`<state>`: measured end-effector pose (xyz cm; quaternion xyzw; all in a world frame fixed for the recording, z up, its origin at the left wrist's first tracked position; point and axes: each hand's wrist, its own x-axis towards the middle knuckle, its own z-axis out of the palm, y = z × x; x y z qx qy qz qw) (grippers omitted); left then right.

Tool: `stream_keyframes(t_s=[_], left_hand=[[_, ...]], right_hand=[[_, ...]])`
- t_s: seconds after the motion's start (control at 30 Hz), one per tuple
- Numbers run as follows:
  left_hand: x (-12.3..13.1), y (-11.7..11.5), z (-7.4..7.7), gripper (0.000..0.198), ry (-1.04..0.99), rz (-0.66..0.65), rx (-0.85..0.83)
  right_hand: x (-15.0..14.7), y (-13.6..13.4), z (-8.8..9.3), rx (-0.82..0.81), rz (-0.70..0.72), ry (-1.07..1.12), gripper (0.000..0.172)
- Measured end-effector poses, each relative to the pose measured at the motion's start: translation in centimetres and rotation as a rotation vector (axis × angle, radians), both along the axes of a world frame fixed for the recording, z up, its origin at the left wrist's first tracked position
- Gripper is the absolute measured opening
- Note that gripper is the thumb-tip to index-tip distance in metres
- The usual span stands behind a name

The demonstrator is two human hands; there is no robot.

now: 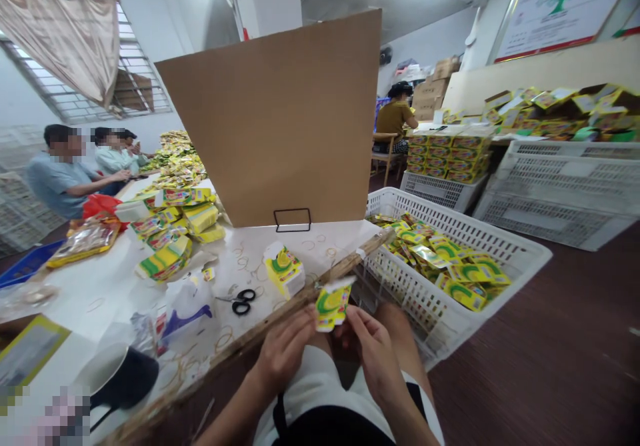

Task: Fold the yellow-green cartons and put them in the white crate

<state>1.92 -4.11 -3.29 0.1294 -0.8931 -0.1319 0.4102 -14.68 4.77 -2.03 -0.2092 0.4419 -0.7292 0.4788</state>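
Over my lap, just off the table edge, a small yellow and green carton (331,305) is held between my two hands. My left hand (287,345) closes on its left side. The fingers of my right hand (369,339) pinch its lower right corner. A white flap stands up at the carton's top. On the table beyond my left hand lies a stack of similar yellow cartons (285,269). Black-handled scissors (243,301) rest to the left of that stack.
A white crate (520,249) full of yellow cartons (440,256) stands at my right. A cardboard sheet (280,126) rises from the table (245,253). Bundled cartons (167,236), a plastic bag (187,306), rubber bands and a dark mug (125,376) lie leftward. Several people sit farther off.
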Motion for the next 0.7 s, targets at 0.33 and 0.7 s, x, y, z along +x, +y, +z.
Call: stream_keyframes(t_s=[0.33, 0.7], left_hand=[[-0.6, 1.9, -0.1, 0.050, -0.089, -0.192, -0.071], [-3.1, 2.5, 3.0, 0.050, 0.418, -0.371, 1.507]], right_hand=[[-0.7, -0.1, -1.0, -0.026, -0.032, 0.115, 0.030], [0.9, -0.3, -0.7, -0.088, 0.155, -0.054, 0.034]])
